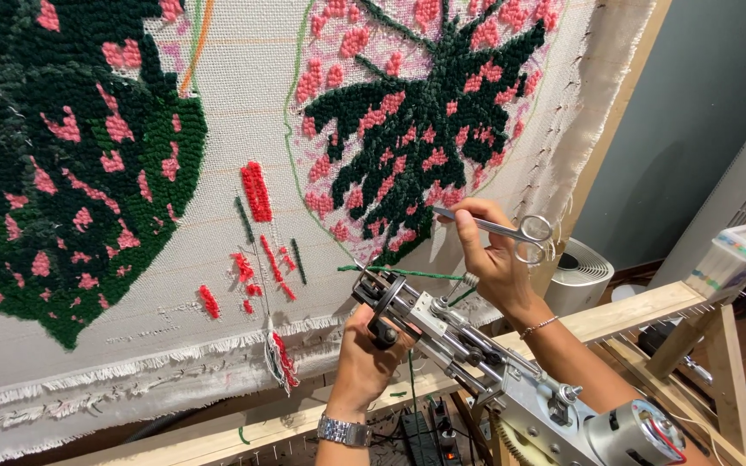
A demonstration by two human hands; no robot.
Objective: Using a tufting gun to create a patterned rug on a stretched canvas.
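A metal tufting gun (477, 362) fills the lower right, its round motor end closest to the lens and its needle tip aimed up at a stretched white backing cloth (235, 95); the left hand (369, 354), a metal watch (344, 430) on its wrist, has its fingers curled tight around the gun's front handle, just below the cloth's frayed bottom edge; the right hand (489, 255), above the gun, pinches a pair of small steel scissors (498, 231) between thumb and fingers, the blades together and pointing left at the tufted cloth; a strand of dark green yarn (403, 273) runs level between the gun's tip and the right hand; on the cloth above the gun sit dark green leaf shapes flecked with pink, with short red and green test rows to the left; a wooden frame (641, 309) carries the cloth, passing behind the gun.
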